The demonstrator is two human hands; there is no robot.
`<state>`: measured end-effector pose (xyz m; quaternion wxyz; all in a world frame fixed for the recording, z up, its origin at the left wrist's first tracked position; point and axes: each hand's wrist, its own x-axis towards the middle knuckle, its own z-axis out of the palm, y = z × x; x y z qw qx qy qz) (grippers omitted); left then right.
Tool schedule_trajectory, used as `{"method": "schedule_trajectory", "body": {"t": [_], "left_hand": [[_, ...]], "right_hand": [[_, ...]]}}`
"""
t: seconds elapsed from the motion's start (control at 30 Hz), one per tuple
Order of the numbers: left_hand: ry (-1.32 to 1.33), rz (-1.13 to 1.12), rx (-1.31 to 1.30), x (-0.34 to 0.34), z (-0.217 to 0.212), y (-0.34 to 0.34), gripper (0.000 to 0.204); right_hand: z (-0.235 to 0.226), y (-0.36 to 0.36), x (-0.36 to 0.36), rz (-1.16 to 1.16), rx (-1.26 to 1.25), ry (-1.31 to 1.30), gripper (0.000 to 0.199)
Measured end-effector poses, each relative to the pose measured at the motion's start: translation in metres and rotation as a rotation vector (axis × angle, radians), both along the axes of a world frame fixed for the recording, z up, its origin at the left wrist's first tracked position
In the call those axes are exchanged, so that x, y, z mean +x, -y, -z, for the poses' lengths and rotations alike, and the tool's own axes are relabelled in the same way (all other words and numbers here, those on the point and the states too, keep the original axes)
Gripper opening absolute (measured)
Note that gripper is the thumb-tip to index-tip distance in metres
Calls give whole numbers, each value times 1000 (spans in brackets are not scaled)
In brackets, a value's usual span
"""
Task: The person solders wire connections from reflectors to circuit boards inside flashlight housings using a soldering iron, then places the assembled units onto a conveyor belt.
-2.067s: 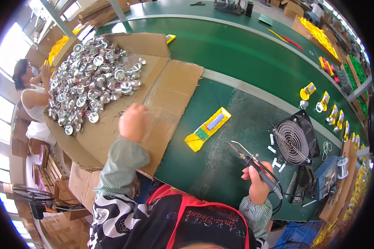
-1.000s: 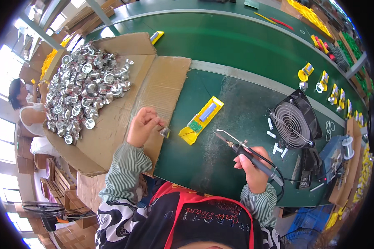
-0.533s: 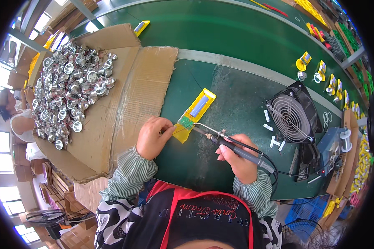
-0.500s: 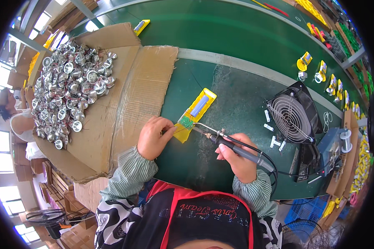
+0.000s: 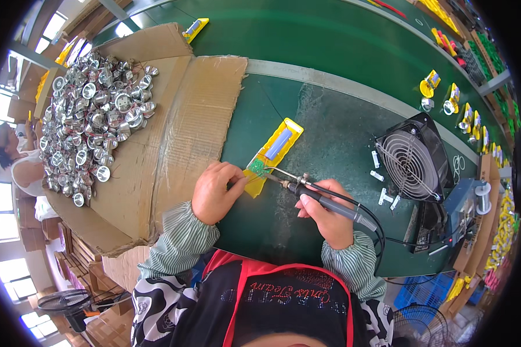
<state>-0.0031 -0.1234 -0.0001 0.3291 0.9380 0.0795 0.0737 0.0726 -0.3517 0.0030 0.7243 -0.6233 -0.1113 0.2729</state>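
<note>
A yellow plastic housing point(image 5: 295, 130) lies slanted on the green bench, with a blue-grey cylindrical battery point(image 5: 279, 144) in its upper part and a small green circuit board point(image 5: 256, 166) lower down. My left hand point(image 5: 217, 191) is at the housing's lower left edge, thumb and forefinger pinched on a thin reddish wire by the board. In my right hand point(image 5: 330, 217) is a soldering iron point(image 5: 330, 205), held like a pen, with a curved metal feed tube point(image 5: 286, 172) attached. Iron and tube tips meet at the board; the exact contact is too small to tell.
An open cardboard box point(image 5: 173, 127) at left holds a heap of silvery reflector cups point(image 5: 98, 115). To the right stand a black fan point(image 5: 414, 159), small white plastic pieces point(image 5: 384, 196) and a solder spool point(image 5: 482, 196). Further yellow housings point(image 5: 428, 84) sit on the green belt point(image 5: 307, 34) beyond.
The whole view has shifted slightly. My right hand and the iron have edged a little left toward the board. My left hand keeps its pinch beside the housing.
</note>
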Motion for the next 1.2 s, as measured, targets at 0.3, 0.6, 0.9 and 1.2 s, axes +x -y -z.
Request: {"method": "schedule_trajectory", "body": {"t": [0.3, 0.6, 0.9, 1.2], "left_hand": [[-2, 11, -8, 0, 0, 0, 11], [-2, 17, -19, 0, 3, -2, 11], [-6, 5, -8, -6, -4, -1, 8], [66, -33, 79, 8, -1, 5, 11]], "right_hand": [[2, -2, 2, -5, -13, -20, 16], [-8, 7, 0, 59, 22, -24, 17], [-9, 10, 0, 28, -20, 69, 18], [-1, 3, 0, 33, 7, 94, 17]]}}
